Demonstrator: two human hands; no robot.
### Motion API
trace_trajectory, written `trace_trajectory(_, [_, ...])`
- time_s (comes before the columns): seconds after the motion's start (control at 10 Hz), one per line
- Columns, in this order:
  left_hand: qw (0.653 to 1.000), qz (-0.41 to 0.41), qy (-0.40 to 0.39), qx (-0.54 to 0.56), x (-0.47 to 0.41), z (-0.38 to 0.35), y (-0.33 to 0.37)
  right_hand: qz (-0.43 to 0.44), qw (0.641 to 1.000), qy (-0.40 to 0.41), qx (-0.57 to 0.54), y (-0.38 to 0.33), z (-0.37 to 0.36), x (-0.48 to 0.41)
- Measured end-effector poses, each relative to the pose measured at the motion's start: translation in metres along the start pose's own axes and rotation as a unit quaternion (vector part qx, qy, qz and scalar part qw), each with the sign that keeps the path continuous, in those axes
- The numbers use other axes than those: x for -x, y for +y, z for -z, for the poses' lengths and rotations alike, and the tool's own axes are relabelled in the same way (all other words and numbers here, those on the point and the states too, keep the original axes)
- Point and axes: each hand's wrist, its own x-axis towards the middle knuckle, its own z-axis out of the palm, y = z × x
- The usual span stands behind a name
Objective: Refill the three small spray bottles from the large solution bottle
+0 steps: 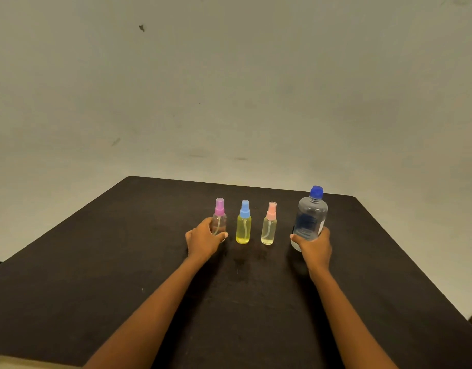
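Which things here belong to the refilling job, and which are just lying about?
Job: purple-capped spray bottle, blue-capped spray bottle, pink-capped spray bottle, large bottle.
Not the job: just the black table.

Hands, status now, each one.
Left hand: gripping the purple-capped spray bottle.
Right hand: gripping the large blue-capped bottle.

I'm looking at a dark, matte table (96,288) filling the lower half of the frame. Behind it, a pale grey-beige surface (256,89) shows small dark scuffs (141,28) at upper left.
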Motion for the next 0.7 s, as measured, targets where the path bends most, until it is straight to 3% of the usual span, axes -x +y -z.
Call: trace_trajectory(0.7, [0.999,0.03,-0.007,0.022,0.017,0.003,0.007,0.031,0.997,0.002,0.071,0.001,-0.008,0.016])
